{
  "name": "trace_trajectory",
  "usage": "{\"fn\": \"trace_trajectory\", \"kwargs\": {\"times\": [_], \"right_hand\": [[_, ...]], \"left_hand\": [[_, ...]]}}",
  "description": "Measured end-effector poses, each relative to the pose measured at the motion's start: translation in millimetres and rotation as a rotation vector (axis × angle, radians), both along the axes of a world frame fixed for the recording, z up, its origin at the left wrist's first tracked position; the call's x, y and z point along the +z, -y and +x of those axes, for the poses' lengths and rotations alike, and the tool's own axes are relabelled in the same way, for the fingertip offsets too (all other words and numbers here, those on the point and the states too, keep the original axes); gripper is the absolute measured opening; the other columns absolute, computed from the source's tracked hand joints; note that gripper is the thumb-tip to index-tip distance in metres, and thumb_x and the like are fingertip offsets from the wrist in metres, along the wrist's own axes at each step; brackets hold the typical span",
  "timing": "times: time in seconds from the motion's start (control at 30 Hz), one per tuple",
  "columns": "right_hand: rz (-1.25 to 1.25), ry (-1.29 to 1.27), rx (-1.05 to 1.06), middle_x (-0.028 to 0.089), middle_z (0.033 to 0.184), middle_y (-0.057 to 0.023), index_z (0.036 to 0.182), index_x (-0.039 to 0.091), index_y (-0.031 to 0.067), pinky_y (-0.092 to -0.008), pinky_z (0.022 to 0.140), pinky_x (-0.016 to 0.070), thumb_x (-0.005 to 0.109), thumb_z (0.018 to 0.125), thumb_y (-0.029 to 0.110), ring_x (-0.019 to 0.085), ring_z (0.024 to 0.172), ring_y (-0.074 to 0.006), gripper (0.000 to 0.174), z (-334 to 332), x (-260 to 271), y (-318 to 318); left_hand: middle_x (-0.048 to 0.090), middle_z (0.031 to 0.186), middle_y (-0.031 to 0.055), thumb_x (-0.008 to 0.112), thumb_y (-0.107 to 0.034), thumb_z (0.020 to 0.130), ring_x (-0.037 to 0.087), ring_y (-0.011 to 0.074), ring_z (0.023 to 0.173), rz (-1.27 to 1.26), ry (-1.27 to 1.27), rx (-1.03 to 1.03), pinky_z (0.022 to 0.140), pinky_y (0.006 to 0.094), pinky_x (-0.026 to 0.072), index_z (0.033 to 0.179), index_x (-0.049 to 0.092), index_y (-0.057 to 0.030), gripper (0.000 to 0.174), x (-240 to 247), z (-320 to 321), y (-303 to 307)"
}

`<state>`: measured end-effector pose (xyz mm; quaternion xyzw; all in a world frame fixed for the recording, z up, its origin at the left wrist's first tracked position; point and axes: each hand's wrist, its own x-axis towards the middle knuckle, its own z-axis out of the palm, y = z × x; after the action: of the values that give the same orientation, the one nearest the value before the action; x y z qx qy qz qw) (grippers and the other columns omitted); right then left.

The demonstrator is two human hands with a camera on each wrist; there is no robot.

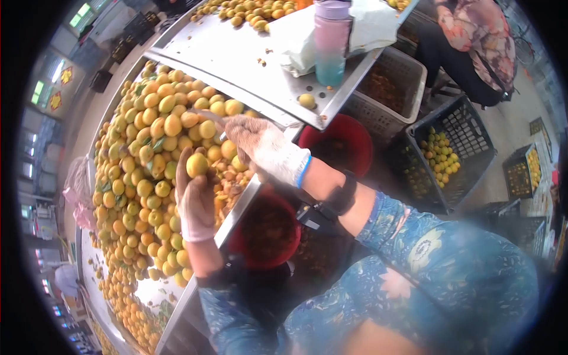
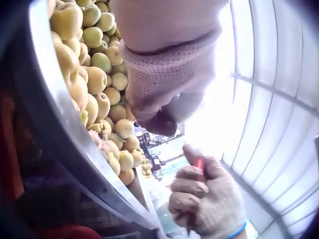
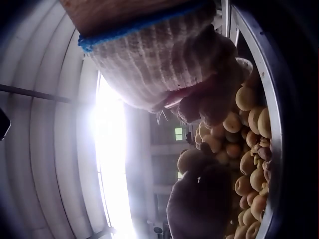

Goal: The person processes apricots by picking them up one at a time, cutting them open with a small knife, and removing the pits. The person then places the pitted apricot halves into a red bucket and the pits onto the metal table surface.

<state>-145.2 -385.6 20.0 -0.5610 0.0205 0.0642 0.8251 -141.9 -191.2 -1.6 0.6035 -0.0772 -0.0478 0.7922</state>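
My gloved left hand point(image 1: 196, 207) holds a yellow apricot point(image 1: 197, 165) at its fingertips, over the near side of a large heap of apricots point(image 1: 148, 171). In the right wrist view the same fruit shows pale above the dark left glove point(image 3: 204, 204). My right hand point(image 1: 263, 145), in a white knit glove with a blue cuff edge, is just beyond the left hand. Its fingers curl round a slim tool with a red handle point(image 2: 200, 167); most of the tool is hidden in the fist. Torn apricot pieces point(image 1: 228, 189) lie beside the hands, near the table edge.
A metal tray point(image 1: 236, 65) carries a pink-and-teal bottle point(image 1: 332, 44) and a white plastic bag point(image 1: 378, 26). Red buckets point(image 1: 266, 234) stand below the table's metal rim point(image 1: 236, 213). Crates point(image 1: 467, 142) stand at right, near a seated person point(image 1: 473, 41).
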Motion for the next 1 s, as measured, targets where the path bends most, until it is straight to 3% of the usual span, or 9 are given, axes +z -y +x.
{"fn": "trace_trajectory", "kwargs": {"times": [0.1, 0.2, 0.3, 0.43, 0.5, 0.57, 0.63, 0.8, 1.0], "right_hand": [[0.038, 0.01, 0.115, 0.058, 0.086, 0.0018, 0.128, 0.053, 0.0054, -0.0215, 0.062, 0.047, 0.055, 0.097, 0.02, 0.054, 0.073, -0.0049, 0.034, -9, -20, -36], [-0.528, 0.41, 0.008, 0.064, 0.107, -0.0121, 0.138, 0.042, 0.005, -0.034, 0.084, 0.0508, 0.058, 0.09, 0.014, 0.064, 0.094, -0.0215, 0.051, -16, -52, -67], [-0.65, 0.377, 0.052, 0.066, 0.103, -0.0181, 0.138, 0.039, 0.0072, -0.0438, 0.084, 0.0494, 0.055, 0.088, 0.021, 0.063, 0.096, -0.0388, 0.055, -35, -25, -72], [-0.723, 0.375, 0.052, 0.064, 0.103, -0.018, 0.139, 0.041, 0.0087, -0.0408, 0.081, 0.0517, 0.058, 0.087, 0.017, 0.064, 0.094, -0.0347, 0.055, -39, -18, -83], [-0.729, 0.375, 0.069, 0.065, 0.099, -0.0179, 0.14, 0.04, 0.009, -0.041, 0.08, 0.0515, 0.057, 0.087, 0.017, 0.064, 0.093, -0.036, 0.056, -38, -22, -90], [-0.777, 0.357, 0.061, 0.065, 0.099, -0.0181, 0.138, 0.04, 0.0075, -0.0403, 0.08, 0.0513, 0.057, 0.088, 0.017, 0.063, 0.093, -0.0372, 0.054, -36, -26, -100], [-0.734, 0.352, 0.043, 0.064, 0.099, -0.0189, 0.137, 0.041, 0.0066, -0.0402, 0.08, 0.051, 0.057, 0.089, 0.017, 0.063, 0.093, -0.0374, 0.052, -32, -30, -106], [-0.692, 0.367, 0.045, 0.064, 0.099, -0.019, 0.133, 0.042, 0.0047, -0.0397, 0.079, 0.0502, 0.056, 0.091, 0.018, 0.063, 0.093, -0.0373, 0.046, -22, -35, -110], [-0.394, 0.278, 0.145, 0.065, 0.098, -0.0188, 0.133, 0.044, 0.0063, -0.0376, 0.072, 0.0535, 0.056, 0.09, 0.015, 0.067, 0.084, -0.0335, 0.046, -24, -41, -111]], "left_hand": [[0.052, 0.128, 0.012, 0.056, -0.026, 0.09, 0.051, 0.0183, 0.094, -0.471, -0.091, 0.067, 0.082, 0.0288, 0.0428, 0.145, 0.034, -0.0091, 0.062, -21, -25, -17], [0.054, 0.121, 0.0093, 0.051, -0.041, 0.095, 0.05, 0.0168, 0.088, -0.241, -0.008, 0.165, 0.078, 0.0273, 0.0418, 0.144, 0.034, -0.0051, 0.063, -19, -33, -24], [0.057, 0.111, 0.0069, 0.048, -0.048, 0.096, 0.049, 0.0151, 0.08, -0.29, 0.021, 0.173, 0.072, 0.026, 0.0415, 0.141, 0.037, -0.0014, 0.065, -13, -32, -24], [0.06, 0.109, 0.0062, 0.058, -0.04, 0.093, 0.056, 0.0169, 0.079, -0.609, -0.213, -0.03, 0.07, 0.0254, 0.0473, 0.124, 0.051, -0.0015, 0.049, -43, -28, -62], [0.062, 0.111, 0.008, 0.065, -0.018, 0.089, 0.063, 0.02, 0.092, 0.602, 0.384, 0.392, 0.079, 0.0284, 0.0507, 0.116, 0.052, -0.0017, 0.034, -52, -30, -54], [0.064, 0.109, 0.0106, 0.064, -0.001, 0.084, 0.063, 0.0196, 0.105, 0.754, 0.3, 0.376, 0.087, 0.0299, 0.0493, 0.114, 0.051, -0.0016, 0.032, -20, -43, -38], [0.065, 0.107, 0.0126, 0.064, 0.0, 0.083, 0.063, 0.0219, 0.102, 0.683, 0.341, 0.446, 0.087, 0.0319, 0.0494, 0.111, 0.052, -0.0007, 0.031, -17, -42, -33], [0.055, 0.08, 0.0035, 0.044, -0.05, 0.097, 0.052, 0.0112, 0.067, -0.094, -0.09, 0.288, 0.059, 0.0233, 0.0419, 0.125, 0.052, 0.0007, 0.058, -13, -42, -42], [0.062, 0.09, 0.0032, 0.039, -0.043, 0.099, 0.055, 0.0114, 0.067, -0.28, -0.457, 0.349, 0.05, 0.0233, 0.0417, 0.119, 0.053, -0.0033, 0.046, -17, -41, -52]]}}
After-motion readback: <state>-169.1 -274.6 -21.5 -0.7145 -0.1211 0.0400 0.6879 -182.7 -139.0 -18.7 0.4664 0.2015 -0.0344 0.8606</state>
